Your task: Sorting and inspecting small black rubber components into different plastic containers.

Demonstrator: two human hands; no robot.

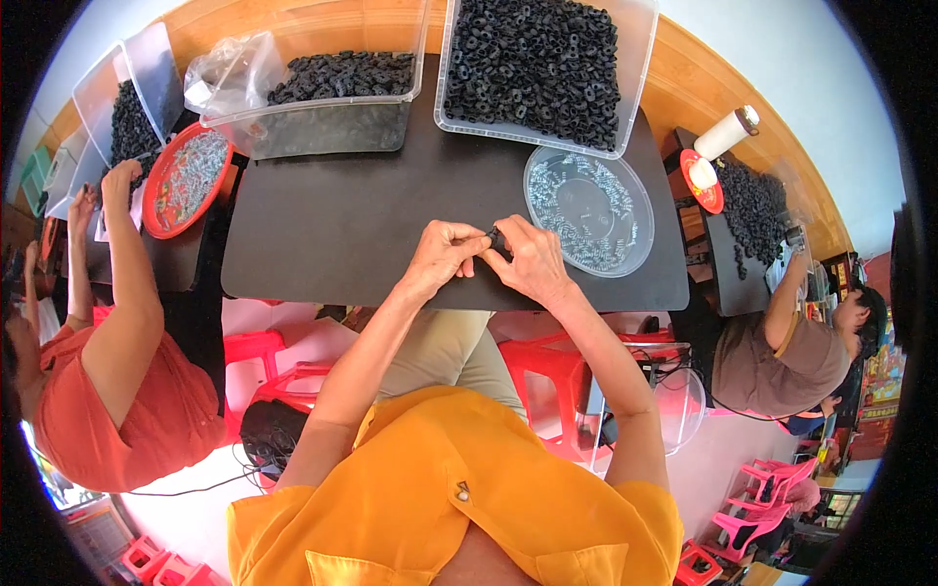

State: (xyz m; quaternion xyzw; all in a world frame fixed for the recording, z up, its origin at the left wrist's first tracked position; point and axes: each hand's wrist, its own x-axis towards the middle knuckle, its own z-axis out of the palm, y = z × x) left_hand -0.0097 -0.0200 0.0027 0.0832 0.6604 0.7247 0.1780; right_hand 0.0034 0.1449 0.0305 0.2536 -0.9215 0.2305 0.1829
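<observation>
Both my hands meet over the near edge of the dark table (332, 210). Between their fingertips is a small black plastic part (495, 237), mostly covered by the fingers. My left hand (445, 259) pinches it from the left, and my right hand (531, 259) closes on it from the right. Just beyond my right hand lies a round clear plastic lid (591, 210) scattered with small shiny metal pieces, which look like springs. At the table's far side stands a clear bin (633, 88) heaped with black ring-like parts (532, 63).
Another clear bin (322, 132) at the far left holds black parts and a plastic bag (232, 73). People work at tables on both sides: one in a red shirt (137, 400) by an orange tray (156, 210), one in a brown shirt (782, 356). Red stools (552, 381) stand below.
</observation>
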